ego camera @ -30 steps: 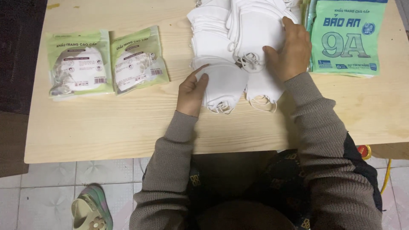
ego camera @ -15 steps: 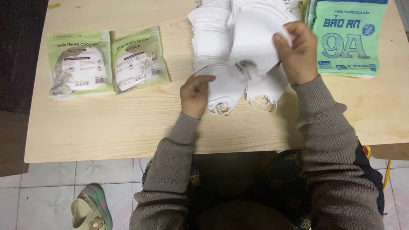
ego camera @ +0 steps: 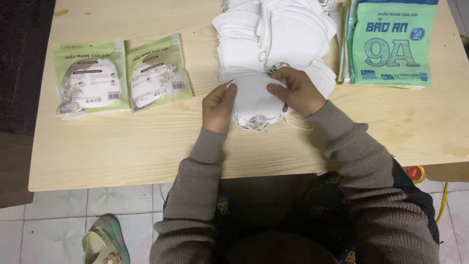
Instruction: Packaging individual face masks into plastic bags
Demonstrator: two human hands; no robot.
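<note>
The table (ego camera: 146, 151) is pale wood, and its near edge runs just in front of the person's sleeves, while its left edge stands beside a dark floor area. Between the two hands and the near edge there is a wide bare strip of wood, so there is open room on this side. To the left, the bare wood continues until two green packets (ego camera: 122, 76) that lie flat, side by side, well apart from the hands. To the right, a green stack (ego camera: 393, 44) of printed bags lies near the far right corner, just beside the white pile (ego camera: 273, 34) of masks.

The left hand (ego camera: 219, 105) pinches the left edge of a mask (ego camera: 254, 95) with thumb and fingers bent. The right hand (ego camera: 298, 90) pinches the right upper edge of the same mask, its fingers curled together on it. The mask is white, folded flat, rounded in shape, and it lies at the near end of the pile, resting on other masks. Thin white ear loops (ego camera: 256, 124) hang out below it on the wood. Below the table, a sandal (ego camera: 105, 242) stands on the tiled floor
</note>
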